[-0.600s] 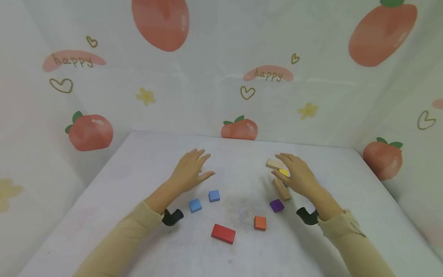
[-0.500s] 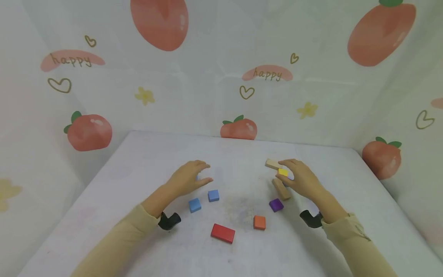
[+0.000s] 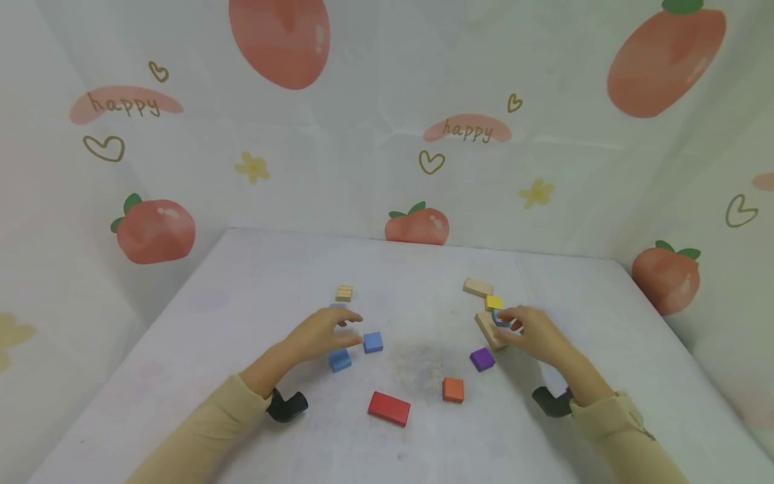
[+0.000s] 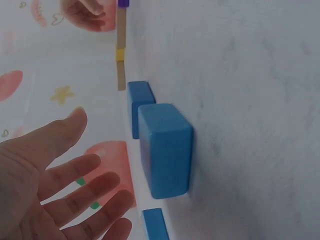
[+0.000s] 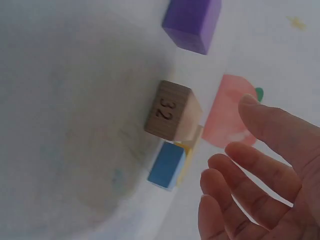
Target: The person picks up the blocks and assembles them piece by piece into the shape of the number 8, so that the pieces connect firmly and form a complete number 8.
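The head camera looks forward and down across the smooth white tabletop. Both wrist cameras sit low and close, rolled sideways, towards the white peach-printed cloth backdrop; both seemingly share the small purple square block.

Whitish table, peach-print backdrop.
I see blue blocks, a red block and a small block, apparently striped tan.

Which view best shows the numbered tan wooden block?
Right wrist: no hand covers the tan wooden block, and its number shows. In the head view the right hand partly hides it; left wrist shows only a thin strip.
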`<state>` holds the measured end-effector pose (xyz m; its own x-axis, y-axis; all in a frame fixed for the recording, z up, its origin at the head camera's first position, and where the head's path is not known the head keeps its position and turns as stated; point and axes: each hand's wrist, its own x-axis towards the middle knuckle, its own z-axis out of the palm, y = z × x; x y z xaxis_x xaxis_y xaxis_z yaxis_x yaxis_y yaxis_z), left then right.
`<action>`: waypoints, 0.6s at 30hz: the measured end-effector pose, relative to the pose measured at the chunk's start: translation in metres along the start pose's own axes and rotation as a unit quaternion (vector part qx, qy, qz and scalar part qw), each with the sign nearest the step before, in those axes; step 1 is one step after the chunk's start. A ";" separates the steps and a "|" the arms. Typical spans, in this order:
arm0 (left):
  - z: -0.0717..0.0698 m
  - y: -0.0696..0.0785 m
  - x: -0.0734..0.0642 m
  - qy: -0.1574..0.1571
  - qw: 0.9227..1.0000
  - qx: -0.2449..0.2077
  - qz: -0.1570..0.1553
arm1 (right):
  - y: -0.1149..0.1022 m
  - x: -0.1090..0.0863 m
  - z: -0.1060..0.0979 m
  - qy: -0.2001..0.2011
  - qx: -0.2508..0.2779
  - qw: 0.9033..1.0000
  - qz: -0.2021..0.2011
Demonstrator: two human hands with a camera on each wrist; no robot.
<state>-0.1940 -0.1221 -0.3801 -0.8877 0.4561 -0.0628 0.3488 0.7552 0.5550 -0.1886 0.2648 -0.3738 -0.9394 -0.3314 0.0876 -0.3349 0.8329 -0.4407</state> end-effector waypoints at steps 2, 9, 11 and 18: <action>0.003 0.000 0.000 -0.005 1.000 -0.005 0.004 | 0.002 0.000 0.003 -0.009 0.004 1.000 0.003; 0.011 0.000 0.000 -0.011 1.000 -0.003 0.014 | 0.003 0.001 0.009 -0.023 0.017 1.000 0.009; 0.013 0.001 0.000 -0.010 1.000 0.001 0.010 | 0.002 0.001 0.010 -0.027 0.023 0.999 0.013; 0.017 0.003 0.002 -0.004 1.000 0.017 0.010 | 0.002 0.004 0.013 -0.033 0.031 0.999 0.029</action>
<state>-0.1897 -0.1109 -0.3926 -0.8782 0.4746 -0.0587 0.3764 0.7617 0.5275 -0.1918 0.2594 -0.3862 -0.9496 -0.3135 0.0026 -0.2731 0.8229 -0.4982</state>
